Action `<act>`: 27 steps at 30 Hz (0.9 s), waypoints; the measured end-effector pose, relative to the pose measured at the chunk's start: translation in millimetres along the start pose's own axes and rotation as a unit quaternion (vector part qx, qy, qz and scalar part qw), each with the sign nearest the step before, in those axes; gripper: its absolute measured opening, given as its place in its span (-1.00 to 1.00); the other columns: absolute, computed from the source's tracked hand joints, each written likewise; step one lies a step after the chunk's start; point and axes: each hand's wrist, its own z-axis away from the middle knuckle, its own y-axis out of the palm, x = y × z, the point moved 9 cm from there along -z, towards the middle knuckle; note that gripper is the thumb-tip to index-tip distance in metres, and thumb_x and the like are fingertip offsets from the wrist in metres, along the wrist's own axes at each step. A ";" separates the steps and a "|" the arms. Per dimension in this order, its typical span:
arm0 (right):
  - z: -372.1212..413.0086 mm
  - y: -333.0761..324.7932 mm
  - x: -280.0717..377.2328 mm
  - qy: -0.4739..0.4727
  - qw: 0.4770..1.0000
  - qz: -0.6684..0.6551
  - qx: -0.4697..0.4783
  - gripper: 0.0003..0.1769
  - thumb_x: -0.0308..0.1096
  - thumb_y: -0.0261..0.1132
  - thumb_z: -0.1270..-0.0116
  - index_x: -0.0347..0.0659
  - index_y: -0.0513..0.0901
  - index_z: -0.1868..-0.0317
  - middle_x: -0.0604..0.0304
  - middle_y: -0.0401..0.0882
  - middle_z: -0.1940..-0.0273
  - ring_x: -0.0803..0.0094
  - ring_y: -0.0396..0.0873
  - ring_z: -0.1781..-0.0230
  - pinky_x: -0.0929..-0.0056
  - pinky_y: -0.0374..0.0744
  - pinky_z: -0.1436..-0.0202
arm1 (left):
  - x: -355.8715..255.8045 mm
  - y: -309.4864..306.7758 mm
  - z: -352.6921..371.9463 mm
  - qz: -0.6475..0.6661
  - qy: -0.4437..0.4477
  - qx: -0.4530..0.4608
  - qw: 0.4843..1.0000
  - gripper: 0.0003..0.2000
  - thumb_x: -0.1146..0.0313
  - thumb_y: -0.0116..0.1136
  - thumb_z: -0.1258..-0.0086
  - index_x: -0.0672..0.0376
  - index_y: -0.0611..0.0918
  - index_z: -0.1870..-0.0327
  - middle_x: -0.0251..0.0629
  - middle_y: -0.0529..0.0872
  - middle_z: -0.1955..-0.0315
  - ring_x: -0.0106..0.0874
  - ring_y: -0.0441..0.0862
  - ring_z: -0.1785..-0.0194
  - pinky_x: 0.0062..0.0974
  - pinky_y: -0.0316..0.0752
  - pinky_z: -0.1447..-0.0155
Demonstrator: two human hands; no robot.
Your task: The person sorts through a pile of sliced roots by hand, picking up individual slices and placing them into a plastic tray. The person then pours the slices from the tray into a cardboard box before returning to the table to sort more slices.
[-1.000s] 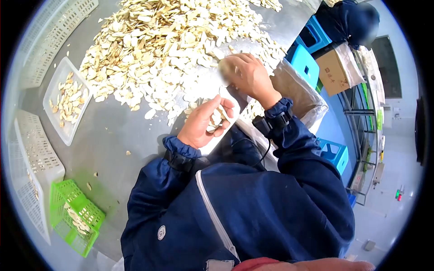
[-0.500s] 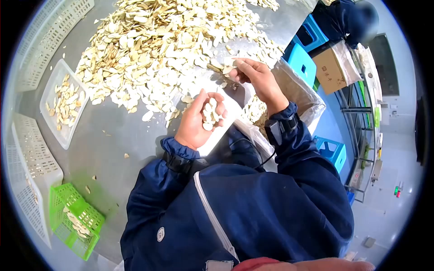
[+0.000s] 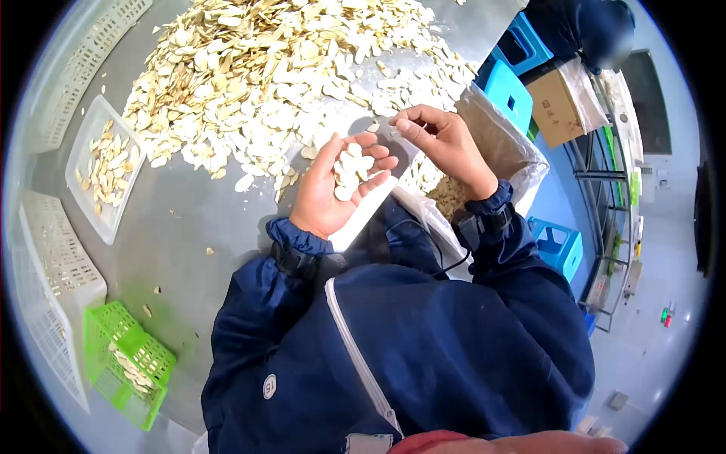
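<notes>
My left hand (image 3: 321, 189) is cupped palm up, with several pale dried slices (image 3: 350, 171) lying in it and its fingers loosely curled around them. To its right, my right hand (image 3: 451, 149) has thumb and forefinger pinched together. Whatever is at those fingertips is too small to make out. Beyond both hands spreads a large heap of pale, flat slices (image 3: 249, 83) on the metal table (image 3: 227, 280). Under my left hand slopes a white surface (image 3: 367, 216). Below my right hand stands a plastic-lined container (image 3: 503, 140) with slices and brownish bits inside.
A clear tray (image 3: 113, 219) with slices lies at left, near white perforated baskets (image 3: 64, 253). A green basket (image 3: 132, 352) holds more slices. On the right are blue stools (image 3: 508, 94), a cardboard box (image 3: 556, 110), metal racks (image 3: 601, 181) and a person in dark clothing (image 3: 556, 26).
My right hand has drawn back slightly to the right from the slices, and the slice by its fingertips no longer shows there. My left hand's fingers have spread somewhat, still holding slices.
</notes>
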 end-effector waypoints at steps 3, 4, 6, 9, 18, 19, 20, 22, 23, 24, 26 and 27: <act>4.0 1.7 27.2 -0.026 1.000 0.006 -0.011 -0.76 -0.21 0.48 -0.45 -0.19 0.84 0.04 0.27 0.75 0.22 0.52 0.61 0.26 0.45 0.61 0.12 | -0.6 -2.5 0.8 0.006 0.002 -0.019 1.000 -0.49 0.05 -0.23 -0.80 0.36 0.52 -0.35 0.01 0.72 -0.16 -0.07 0.69 -0.29 -0.23 0.72 -0.32; 4.4 7.7 43.4 -0.090 0.994 0.055 0.009 -0.76 -0.21 0.49 -0.42 -0.16 0.84 0.04 0.25 0.75 0.21 0.45 0.63 0.22 0.41 0.62 0.10 | -0.8 -2.7 0.4 0.014 0.004 -0.021 1.000 -0.51 0.07 -0.21 -0.80 0.35 0.52 -0.35 -0.02 0.72 -0.15 -0.10 0.70 -0.27 -0.23 0.71 -0.33; 9.4 24.4 73.4 -0.217 0.963 0.150 0.048 -0.76 -0.21 0.51 -0.37 -0.11 0.85 0.03 0.21 0.76 0.18 0.32 0.66 0.15 0.32 0.64 0.07 | -8.3 -2.3 4.4 -0.134 0.063 -0.026 0.989 -0.59 0.22 -0.03 -0.70 0.32 0.52 -0.37 -0.07 0.72 -0.16 -0.18 0.71 -0.24 -0.28 0.68 -0.33; 12.1 44.7 80.7 -0.201 0.950 0.224 0.080 -0.68 -0.21 0.55 -0.21 -0.04 0.84 0.02 0.18 0.72 0.18 0.17 0.64 0.12 0.23 0.65 0.03 | -16.0 -9.4 9.4 -0.303 0.114 -0.025 0.946 -0.59 0.49 0.19 -0.51 0.27 0.53 -0.36 -0.19 0.72 -0.13 -0.34 0.70 -0.21 -0.36 0.65 -0.28; -13.5 48.2 66.9 0.035 0.991 -0.005 0.132 -0.80 -0.34 0.49 -0.44 -0.29 0.70 0.13 0.25 0.75 0.36 0.59 0.66 0.34 0.52 0.60 0.23 | -10.7 6.9 7.4 -0.203 0.094 0.023 0.974 -0.75 0.55 0.08 -0.63 0.16 0.58 -0.25 -0.32 0.67 -0.06 -0.46 0.66 -0.12 -0.46 0.64 -0.14; -25.1 51.9 76.8 0.002 0.987 0.050 0.150 -0.79 -0.34 0.45 -0.48 -0.32 0.69 0.07 0.21 0.74 0.40 0.60 0.68 0.37 0.53 0.61 0.27 | -11.8 5.9 6.6 -0.260 0.111 0.022 0.959 -0.78 0.50 0.07 -0.65 0.16 0.59 -0.22 -0.33 0.69 0.01 -0.48 0.66 -0.02 -0.48 0.62 -0.02; -36.0 59.1 84.9 0.009 0.973 0.147 0.176 -0.78 -0.32 0.42 -0.47 -0.31 0.72 0.06 0.14 0.76 0.39 0.46 0.73 0.37 0.46 0.64 0.23 | -8.4 4.7 5.4 -0.269 0.096 0.022 0.958 -0.81 0.46 0.06 -0.66 0.16 0.61 -0.19 -0.34 0.70 0.07 -0.51 0.67 0.08 -0.50 0.60 0.11; -53.3 86.9 107.7 -0.098 0.925 0.252 0.268 -0.77 -0.28 0.39 -0.44 -0.29 0.74 0.07 0.03 0.78 0.35 0.21 0.77 0.34 0.33 0.67 0.18 | 8.2 -5.8 0.9 -0.150 -0.007 -0.016 0.988 -0.82 0.37 0.02 -0.70 0.18 0.63 -0.12 -0.35 0.71 0.22 -0.55 0.64 0.27 -0.56 0.53 0.31; -59.7 102.2 115.7 -0.141 0.906 0.258 0.303 -0.76 -0.26 0.37 -0.40 -0.26 0.76 0.08 -0.05 0.78 0.30 0.01 0.76 0.29 0.20 0.67 0.14 | 8.7 -4.3 0.9 -0.152 -0.012 -0.010 0.988 -0.81 0.37 0.01 -0.70 0.19 0.64 -0.13 -0.35 0.70 0.24 -0.56 0.63 0.29 -0.57 0.50 0.34; -64.0 118.2 125.2 -0.144 0.888 0.274 0.341 -0.77 -0.28 0.36 -0.41 -0.25 0.76 0.07 -0.07 0.78 0.29 -0.01 0.75 0.29 0.17 0.66 0.16 | 9.8 -3.6 1.4 -0.154 -0.018 -0.006 0.988 -0.80 0.38 0.01 -0.70 0.21 0.64 -0.13 -0.34 0.69 0.27 -0.57 0.62 0.31 -0.59 0.47 0.36; -75.1 143.7 140.6 -0.239 0.883 0.240 0.325 -0.80 -0.33 0.36 -0.45 -0.26 0.76 0.04 -0.01 0.77 0.32 0.12 0.74 0.36 0.26 0.62 0.24 | 6.7 2.0 6.9 -0.172 -0.001 0.011 0.985 -0.79 0.40 0.01 -0.69 0.22 0.64 -0.17 -0.34 0.67 0.29 -0.58 0.61 0.33 -0.61 0.43 0.40; -77.5 152.1 147.7 -0.251 0.880 0.240 0.324 -0.79 -0.33 0.35 -0.46 -0.25 0.76 0.02 -0.01 0.77 0.31 0.11 0.74 0.35 0.26 0.62 0.23 | 1.2 7.5 13.2 -0.189 0.018 0.026 0.981 -0.78 0.42 0.02 -0.68 0.22 0.63 -0.20 -0.34 0.66 0.29 -0.59 0.61 0.32 -0.62 0.42 0.41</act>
